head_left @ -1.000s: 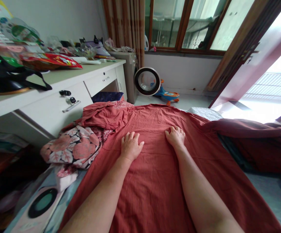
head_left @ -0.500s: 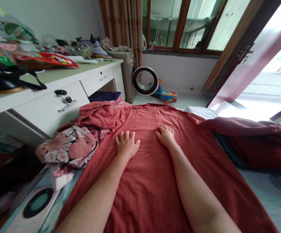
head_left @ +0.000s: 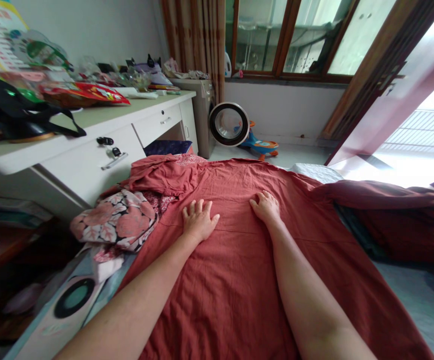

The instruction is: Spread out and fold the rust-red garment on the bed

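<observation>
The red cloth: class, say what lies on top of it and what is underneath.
The left hand and right hand rest on the red cloth. Blue fabric shows past its right edge and seems to run beneath; anything else underneath is covered from view.

From my head view, my left hand (head_left: 200,220) and right hand (head_left: 267,206) lie palm down, apart, on a wrinkled red garment (head_left: 235,270). A floral cloth (head_left: 117,220) is bunched beside it, near a white desk (head_left: 89,175).
</observation>
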Demonstrator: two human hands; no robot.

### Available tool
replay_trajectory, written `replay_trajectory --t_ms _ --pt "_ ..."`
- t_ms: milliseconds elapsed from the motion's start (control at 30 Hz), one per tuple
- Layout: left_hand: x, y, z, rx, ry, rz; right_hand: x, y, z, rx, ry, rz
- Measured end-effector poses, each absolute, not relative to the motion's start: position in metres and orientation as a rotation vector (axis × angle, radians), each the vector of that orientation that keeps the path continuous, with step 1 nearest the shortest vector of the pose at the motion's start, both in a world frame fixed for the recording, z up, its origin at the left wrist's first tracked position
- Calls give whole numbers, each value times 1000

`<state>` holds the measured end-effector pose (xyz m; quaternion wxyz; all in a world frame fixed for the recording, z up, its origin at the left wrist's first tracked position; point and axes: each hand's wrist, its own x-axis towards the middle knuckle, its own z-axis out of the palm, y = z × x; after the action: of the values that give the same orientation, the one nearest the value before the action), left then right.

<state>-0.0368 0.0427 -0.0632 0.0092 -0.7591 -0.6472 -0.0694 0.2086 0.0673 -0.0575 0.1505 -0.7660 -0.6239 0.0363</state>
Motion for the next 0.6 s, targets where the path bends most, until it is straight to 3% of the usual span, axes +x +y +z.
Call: replay_trajectory --t_ms 367,600 --pt "-24 49 -31 -2483 -1934 -39 214 70 -60 -2283 -1569 29" --pt "48 76 -22 -2870 -1782 -291 208 74 -62 -2061 -1836 162"
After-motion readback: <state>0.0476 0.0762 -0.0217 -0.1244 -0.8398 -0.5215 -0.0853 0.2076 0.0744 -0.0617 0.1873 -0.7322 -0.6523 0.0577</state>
